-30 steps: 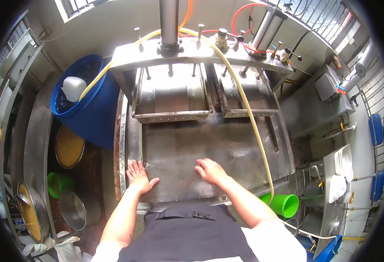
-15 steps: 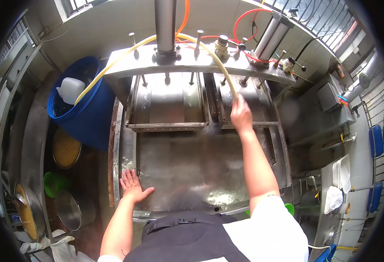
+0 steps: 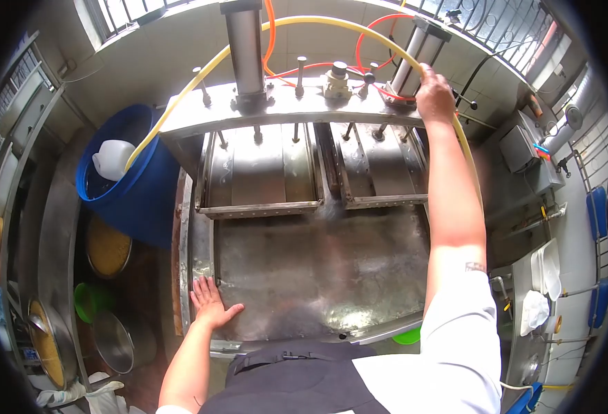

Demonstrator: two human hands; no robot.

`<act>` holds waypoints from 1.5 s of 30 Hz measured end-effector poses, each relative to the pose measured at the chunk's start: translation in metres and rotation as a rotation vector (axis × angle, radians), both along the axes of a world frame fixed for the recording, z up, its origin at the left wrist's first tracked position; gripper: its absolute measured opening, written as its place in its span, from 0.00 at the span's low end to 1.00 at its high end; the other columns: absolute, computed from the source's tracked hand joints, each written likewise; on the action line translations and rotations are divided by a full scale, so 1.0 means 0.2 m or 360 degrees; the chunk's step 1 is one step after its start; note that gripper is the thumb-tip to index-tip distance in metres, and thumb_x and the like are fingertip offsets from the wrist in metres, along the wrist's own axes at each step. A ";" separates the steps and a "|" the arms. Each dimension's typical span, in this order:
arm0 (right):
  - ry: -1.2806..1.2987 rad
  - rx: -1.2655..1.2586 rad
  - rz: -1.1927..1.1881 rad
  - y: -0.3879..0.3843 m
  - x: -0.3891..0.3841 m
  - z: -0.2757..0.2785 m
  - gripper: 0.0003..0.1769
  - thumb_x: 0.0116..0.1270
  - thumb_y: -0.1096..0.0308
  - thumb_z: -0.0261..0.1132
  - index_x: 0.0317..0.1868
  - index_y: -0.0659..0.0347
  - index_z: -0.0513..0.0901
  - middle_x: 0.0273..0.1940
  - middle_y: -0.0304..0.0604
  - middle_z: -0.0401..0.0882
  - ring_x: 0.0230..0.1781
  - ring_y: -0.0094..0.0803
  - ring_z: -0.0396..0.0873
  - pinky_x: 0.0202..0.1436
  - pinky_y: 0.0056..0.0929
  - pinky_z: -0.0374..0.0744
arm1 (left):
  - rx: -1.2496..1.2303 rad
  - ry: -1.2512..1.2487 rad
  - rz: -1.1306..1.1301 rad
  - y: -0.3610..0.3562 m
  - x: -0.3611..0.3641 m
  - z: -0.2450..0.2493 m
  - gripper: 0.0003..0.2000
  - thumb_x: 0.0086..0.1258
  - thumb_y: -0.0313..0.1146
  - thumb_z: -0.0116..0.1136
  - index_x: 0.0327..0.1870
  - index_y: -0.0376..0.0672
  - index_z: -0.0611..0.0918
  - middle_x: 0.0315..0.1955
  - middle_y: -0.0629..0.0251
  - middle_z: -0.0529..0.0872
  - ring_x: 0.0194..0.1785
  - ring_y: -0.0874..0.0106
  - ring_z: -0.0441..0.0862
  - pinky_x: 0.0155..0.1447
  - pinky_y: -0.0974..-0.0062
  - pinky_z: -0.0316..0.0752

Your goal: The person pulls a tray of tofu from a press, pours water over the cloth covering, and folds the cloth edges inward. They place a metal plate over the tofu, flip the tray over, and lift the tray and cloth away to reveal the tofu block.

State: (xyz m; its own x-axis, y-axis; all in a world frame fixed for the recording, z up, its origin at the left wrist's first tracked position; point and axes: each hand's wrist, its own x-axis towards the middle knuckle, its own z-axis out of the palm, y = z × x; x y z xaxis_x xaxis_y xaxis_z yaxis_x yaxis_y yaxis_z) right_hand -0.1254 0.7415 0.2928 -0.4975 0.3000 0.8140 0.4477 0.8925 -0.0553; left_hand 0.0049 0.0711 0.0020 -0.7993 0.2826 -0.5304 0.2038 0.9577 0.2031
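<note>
My right hand (image 3: 436, 96) is raised at the right end of the metal press frame (image 3: 283, 112), closed around a yellow hose (image 3: 317, 21). From my grip the hose arches left over the press cylinders and down into a blue barrel (image 3: 91, 196); its other part hangs down behind my right forearm. Fingers spread, my left hand (image 3: 210, 303) lies flat on the left front edge of the wet steel table (image 3: 317, 276). Two metal press trays, a left one (image 3: 259, 210) and a right one (image 3: 383, 200), sit below the frame.
A white jug (image 3: 113, 160) rests in the barrel. On the left, a green bowl (image 3: 90, 301) and a metal pot (image 3: 114, 341) stand near containers of yellow contents. Two cylinders rise from the frame, with orange air tubes (image 3: 269, 38). Sink fittings line the right wall.
My right hand has moved up and to the right with the yellow hose, which now arches higher and wider over the press. My left hand stays on the table edge.
</note>
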 end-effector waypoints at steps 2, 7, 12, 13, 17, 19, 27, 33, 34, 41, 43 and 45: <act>-0.0448 -0.0207 -0.0159 0.03 -0.06 -0.08 0.19 0.78 0.65 0.51 0.60 0.41 0.84 0.52 0.52 0.83 0.54 0.53 0.83 0.60 0.54 0.81 | 0.0000 0.0012 0.0007 0.00 0.00 -0.01 0.72 0.56 0.79 0.59 0.81 0.31 0.32 0.82 0.39 0.24 0.83 0.45 0.14 0.81 0.42 0.16; -0.0681 -0.0620 -0.0060 -0.06 -0.02 -0.43 0.28 0.73 0.62 0.62 0.72 0.47 0.72 0.71 0.52 0.69 0.68 0.60 0.72 0.66 0.64 0.75 | 0.0021 0.0012 0.0030 0.00 -0.01 0.00 0.72 0.56 0.79 0.59 0.81 0.30 0.33 0.82 0.40 0.25 0.83 0.45 0.15 0.81 0.43 0.16; -0.0561 -0.0424 -0.0240 -0.15 0.12 -0.59 0.39 0.71 0.56 0.66 0.79 0.49 0.63 0.71 0.53 0.67 0.69 0.56 0.69 0.66 0.62 0.73 | -0.0006 0.0007 0.0046 0.00 0.00 0.00 0.71 0.56 0.77 0.61 0.82 0.31 0.34 0.82 0.39 0.26 0.84 0.43 0.17 0.81 0.43 0.18; -0.0479 -0.0321 -0.0195 -0.17 0.14 -0.61 0.35 0.71 0.56 0.66 0.77 0.51 0.68 0.70 0.53 0.68 0.68 0.55 0.70 0.67 0.58 0.73 | 0.0006 0.0026 0.0032 -0.01 0.00 -0.01 0.71 0.56 0.77 0.61 0.82 0.31 0.35 0.82 0.39 0.26 0.84 0.43 0.18 0.81 0.43 0.18; -0.0211 -0.0082 0.0315 -0.32 0.17 -0.64 0.24 0.72 0.58 0.66 0.64 0.58 0.80 0.62 0.55 0.78 0.61 0.53 0.77 0.64 0.49 0.77 | 0.0035 0.0035 0.0037 -0.01 0.00 0.00 0.70 0.57 0.76 0.62 0.82 0.32 0.35 0.82 0.39 0.27 0.84 0.43 0.18 0.82 0.42 0.19; -0.0329 -0.0339 0.0534 -0.47 0.15 -0.67 0.21 0.72 0.59 0.66 0.60 0.59 0.82 0.57 0.55 0.81 0.58 0.53 0.79 0.62 0.48 0.79 | 0.0019 0.0030 0.0034 -0.01 0.00 0.01 0.70 0.57 0.76 0.62 0.82 0.32 0.35 0.82 0.39 0.27 0.84 0.43 0.18 0.82 0.42 0.19; -0.0586 0.0150 0.1137 -1.44 0.29 -1.05 0.20 0.74 0.53 0.62 0.49 0.63 0.85 0.48 0.56 0.86 0.52 0.56 0.83 0.58 0.51 0.81 | 0.0041 0.0059 0.0014 -0.02 0.01 -0.01 0.70 0.57 0.77 0.61 0.82 0.33 0.34 0.82 0.39 0.26 0.84 0.44 0.18 0.82 0.42 0.19; -0.1443 -0.0542 0.0973 -1.25 0.06 -0.71 0.18 0.72 0.59 0.61 0.53 0.64 0.82 0.48 0.53 0.84 0.50 0.56 0.81 0.53 0.51 0.83 | 0.0054 0.0036 0.0034 -0.01 0.01 0.02 0.70 0.57 0.77 0.61 0.82 0.32 0.34 0.82 0.39 0.27 0.84 0.44 0.18 0.82 0.42 0.19; -0.1132 -0.0254 0.0888 -1.15 -0.03 -0.62 0.18 0.70 0.60 0.61 0.52 0.65 0.82 0.49 0.53 0.83 0.51 0.55 0.81 0.52 0.49 0.83 | 0.0060 0.0035 0.0033 -0.01 0.00 0.02 0.70 0.57 0.77 0.61 0.82 0.32 0.34 0.82 0.39 0.27 0.84 0.44 0.18 0.82 0.42 0.19; -0.1036 -0.0261 0.0028 -0.49 -0.49 0.00 0.20 0.76 0.58 0.57 0.61 0.56 0.84 0.63 0.53 0.80 0.67 0.48 0.76 0.65 0.47 0.79 | 0.0095 0.0054 0.0025 -0.04 0.00 -0.03 0.69 0.58 0.77 0.60 0.82 0.32 0.35 0.82 0.38 0.26 0.84 0.43 0.17 0.81 0.40 0.17; -0.1133 -0.0383 0.0016 -0.55 -0.54 0.05 0.22 0.76 0.58 0.58 0.62 0.59 0.83 0.59 0.55 0.85 0.62 0.48 0.83 0.67 0.45 0.78 | 0.0092 0.0059 0.0024 -0.04 0.00 -0.04 0.70 0.57 0.77 0.61 0.82 0.32 0.35 0.82 0.38 0.27 0.84 0.43 0.17 0.81 0.40 0.18; -0.1249 -0.0510 -0.0123 -0.72 -0.65 0.08 0.22 0.75 0.59 0.57 0.61 0.61 0.85 0.59 0.54 0.85 0.60 0.50 0.84 0.65 0.45 0.80 | 0.0098 0.0091 0.0008 -0.04 0.00 -0.04 0.69 0.58 0.77 0.60 0.82 0.31 0.35 0.82 0.37 0.27 0.84 0.42 0.18 0.81 0.39 0.19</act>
State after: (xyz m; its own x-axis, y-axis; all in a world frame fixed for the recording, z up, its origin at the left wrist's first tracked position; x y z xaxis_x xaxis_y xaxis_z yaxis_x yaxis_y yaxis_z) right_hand -0.2558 0.5981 0.3084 -0.8508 0.5135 0.1116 0.5210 0.8520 0.0522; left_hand 0.0057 0.0635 -0.0061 -0.8292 0.3090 -0.4658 0.2117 0.9448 0.2499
